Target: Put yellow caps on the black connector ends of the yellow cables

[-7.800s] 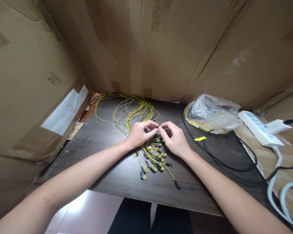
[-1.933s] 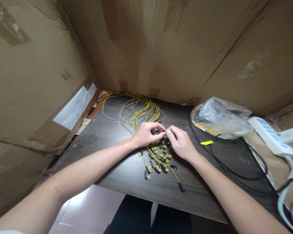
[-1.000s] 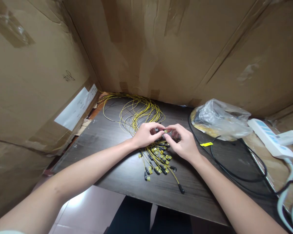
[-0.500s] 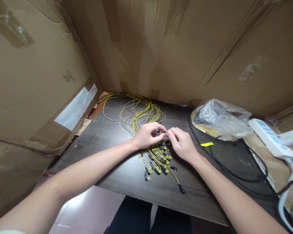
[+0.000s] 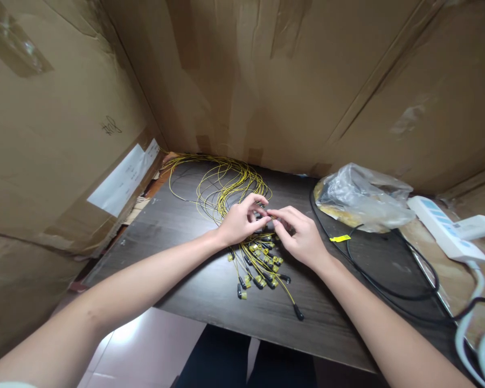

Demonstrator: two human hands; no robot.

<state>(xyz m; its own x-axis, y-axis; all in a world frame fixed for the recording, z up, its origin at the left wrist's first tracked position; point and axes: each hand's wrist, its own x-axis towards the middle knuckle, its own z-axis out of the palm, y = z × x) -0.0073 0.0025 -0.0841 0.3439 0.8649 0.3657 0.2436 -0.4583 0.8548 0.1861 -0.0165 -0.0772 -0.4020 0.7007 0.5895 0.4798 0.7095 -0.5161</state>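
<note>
Over the table's (image 5: 143, 231) middle: left hand (image 5: 239, 221), thumb and forefinger parted; right hand (image 5: 301, 233) nearly pinched; hold unclear. Outermost black connector (image 5: 298, 312) nearward, right hand closer, axis slanting edgeward.

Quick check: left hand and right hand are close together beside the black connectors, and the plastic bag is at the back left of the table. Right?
Not quite: the plastic bag is at the back right of the table, as the head view shows. The left hand and right hand are indeed close together beside the black connectors.
</note>
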